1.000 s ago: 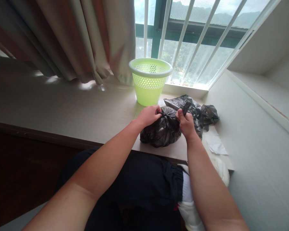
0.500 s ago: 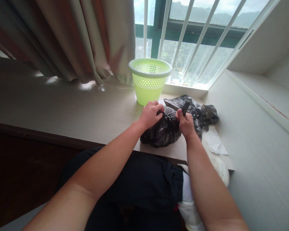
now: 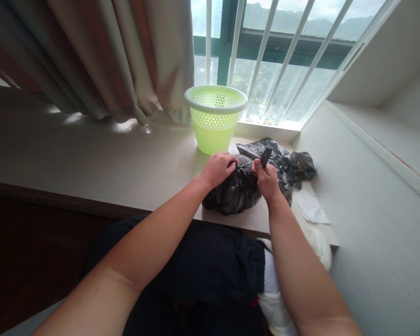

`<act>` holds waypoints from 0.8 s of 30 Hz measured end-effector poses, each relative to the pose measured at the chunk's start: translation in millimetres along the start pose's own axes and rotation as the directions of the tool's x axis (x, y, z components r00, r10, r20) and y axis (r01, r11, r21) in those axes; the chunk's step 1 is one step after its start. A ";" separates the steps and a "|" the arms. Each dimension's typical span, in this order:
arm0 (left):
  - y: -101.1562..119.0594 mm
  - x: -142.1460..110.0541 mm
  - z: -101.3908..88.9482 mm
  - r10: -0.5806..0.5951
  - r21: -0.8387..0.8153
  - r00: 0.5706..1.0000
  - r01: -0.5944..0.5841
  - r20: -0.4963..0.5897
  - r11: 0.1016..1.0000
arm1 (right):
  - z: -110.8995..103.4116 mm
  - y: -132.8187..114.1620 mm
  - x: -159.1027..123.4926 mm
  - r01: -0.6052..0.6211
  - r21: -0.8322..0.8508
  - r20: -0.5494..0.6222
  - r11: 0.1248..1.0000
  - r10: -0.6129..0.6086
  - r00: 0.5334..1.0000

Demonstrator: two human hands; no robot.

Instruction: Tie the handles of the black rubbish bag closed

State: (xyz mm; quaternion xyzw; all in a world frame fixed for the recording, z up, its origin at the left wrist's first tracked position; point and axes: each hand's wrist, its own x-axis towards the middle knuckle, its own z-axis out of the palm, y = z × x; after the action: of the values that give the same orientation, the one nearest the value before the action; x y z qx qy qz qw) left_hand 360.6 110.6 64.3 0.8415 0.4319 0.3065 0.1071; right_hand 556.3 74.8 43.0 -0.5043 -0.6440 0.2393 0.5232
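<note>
A full black garbage bag (image 3: 236, 193) rests near the front edge of the sill, its neck gathered into a twisted knot on top. My left hand (image 3: 219, 169) is closed on the gathered plastic at the left of the knot; its fingertips are partly hidden. On the other side, my right hand (image 3: 267, 179) is wrapped around a strip of the bag's top, and the loose end sticks up above the thumb. Behind the right hand lies a second, crumpled black garbage bag (image 3: 282, 156). A light green wastebasket (image 3: 215, 133) stands upright just beyond my left hand.
The wooden sill (image 3: 126, 163) runs leftward below a curtain (image 3: 143, 60). Window bars (image 3: 262, 60) rise behind the wastebasket. A white tissue (image 3: 311, 205) lies at the right, beside the side wall (image 3: 371, 200). My legs (image 3: 203, 266) are against the sill's front edge.
The view has shifted slightly, moving everything a little to the left. Both hands keep their hold on the garbage bag, and the bag stays in place.
</note>
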 end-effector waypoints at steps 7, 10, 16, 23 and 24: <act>-0.5 -0.7 -1.0 -0.067 0.098 0.998 0.065 0.021 0.993 | 0.3 0.9 0.5 0.007 -0.003 0.009 1.000 -0.007 1.000; 1.4 -1.6 -2.1 -0.107 0.067 0.993 0.103 0.056 0.992 | 0.0 3.2 0.2 0.000 -0.003 0.006 1.000 0.000 1.000; 8.5 -2.2 -6.9 -0.145 0.080 0.984 0.137 0.105 0.987 | -0.1 4.0 0.6 -0.015 0.006 0.007 1.000 0.015 1.000; 12.8 -1.6 -11.8 -0.174 0.048 0.974 0.169 0.144 0.984 | -0.6 4.3 1.0 -0.005 0.017 0.007 1.000 0.005 1.000; 11.7 -1.3 -11.9 -0.177 0.012 0.974 0.177 0.145 0.984 | -1.0 4.9 0.8 -0.010 0.015 0.007 1.000 0.010 1.000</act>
State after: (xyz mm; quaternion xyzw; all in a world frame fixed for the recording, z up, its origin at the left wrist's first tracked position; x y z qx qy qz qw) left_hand 360.5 101.5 78.3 0.8198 0.4959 0.2337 0.1654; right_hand 559.2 77.2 39.7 -0.5024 -0.6415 0.2486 0.5237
